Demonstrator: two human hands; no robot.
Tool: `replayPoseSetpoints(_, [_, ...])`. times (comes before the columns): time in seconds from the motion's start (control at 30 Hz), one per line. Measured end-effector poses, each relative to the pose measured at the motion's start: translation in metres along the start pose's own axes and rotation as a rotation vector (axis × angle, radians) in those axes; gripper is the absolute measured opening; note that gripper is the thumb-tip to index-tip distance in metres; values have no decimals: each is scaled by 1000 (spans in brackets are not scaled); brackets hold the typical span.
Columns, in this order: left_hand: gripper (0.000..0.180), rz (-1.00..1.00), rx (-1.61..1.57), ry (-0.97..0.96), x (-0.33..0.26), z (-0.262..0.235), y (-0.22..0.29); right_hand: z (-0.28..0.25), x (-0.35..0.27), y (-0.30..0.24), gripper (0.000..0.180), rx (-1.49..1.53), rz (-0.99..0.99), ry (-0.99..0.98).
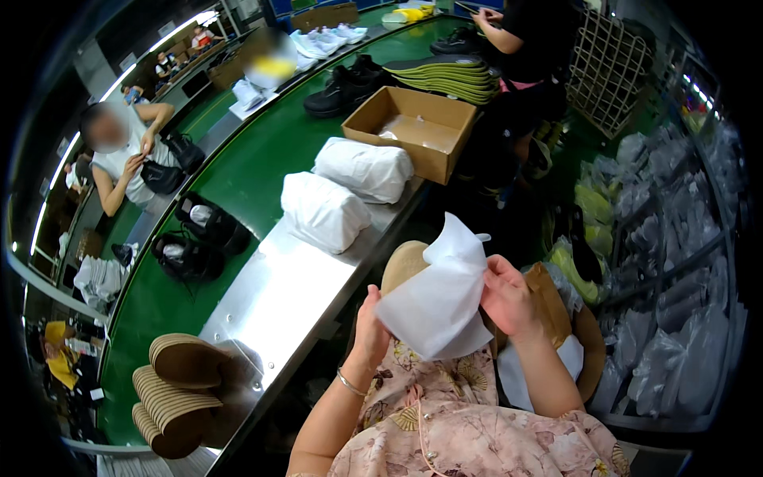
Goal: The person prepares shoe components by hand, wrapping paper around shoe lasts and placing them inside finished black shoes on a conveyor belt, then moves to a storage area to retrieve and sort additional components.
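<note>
A thin white sheet of wrapping paper [437,314] spreads between my two hands in front of my lap. Behind it shows the rounded end of a tan insole [403,266], the rest of which the sheet covers. My left hand [370,332] is closed at the sheet's left edge. Its fingers go behind the paper, so I cannot tell if they also grip the insole. With thumb and fingers pinched, my right hand [509,296] holds the sheet's right edge, a folded corner standing up above.
Stacked tan insoles [179,389] stand on the metal ledge [274,290] at left. Two white-wrapped bundles [326,211] and a cardboard box [413,127] lie further along. Black shoes [203,230] sit on the green belt [262,159]. A rack of bagged items [668,262] fills the right.
</note>
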State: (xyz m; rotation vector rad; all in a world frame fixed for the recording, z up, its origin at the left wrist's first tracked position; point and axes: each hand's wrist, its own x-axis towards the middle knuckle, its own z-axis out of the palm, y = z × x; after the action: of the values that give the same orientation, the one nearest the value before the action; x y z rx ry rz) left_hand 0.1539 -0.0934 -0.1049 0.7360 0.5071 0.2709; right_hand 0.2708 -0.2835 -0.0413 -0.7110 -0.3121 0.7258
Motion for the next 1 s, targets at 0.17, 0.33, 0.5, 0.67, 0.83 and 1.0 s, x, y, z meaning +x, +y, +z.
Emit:
replayPoseSetpoints(0.17, [39, 167, 107, -17, -17, 0, 1, 4, 26, 39, 8, -182, -76, 247])
replayPoseSetpoints(0.33, [34, 192, 128, 30, -37, -17, 20, 33, 45, 74, 8, -631, -137, 272])
replayPoseSetpoints(0.5, [26, 211, 244, 107, -33, -16, 15, 65, 21, 57, 10, -1188, -569, -153])
replayPoseSetpoints(0.67, [17, 287, 93, 42, -38, -23, 18, 92, 10, 82, 10, -1453, -680, -183])
replayPoseSetpoints(0.83, [24, 232, -197, -87, -48, -52, 31, 121, 17, 103, 11, -1396, -663, -318])
replayPoseSetpoints(1.0, [27, 182, -275, -149, -61, -47, 42, 118, 29, 92, 21, -1310, -385, -338])
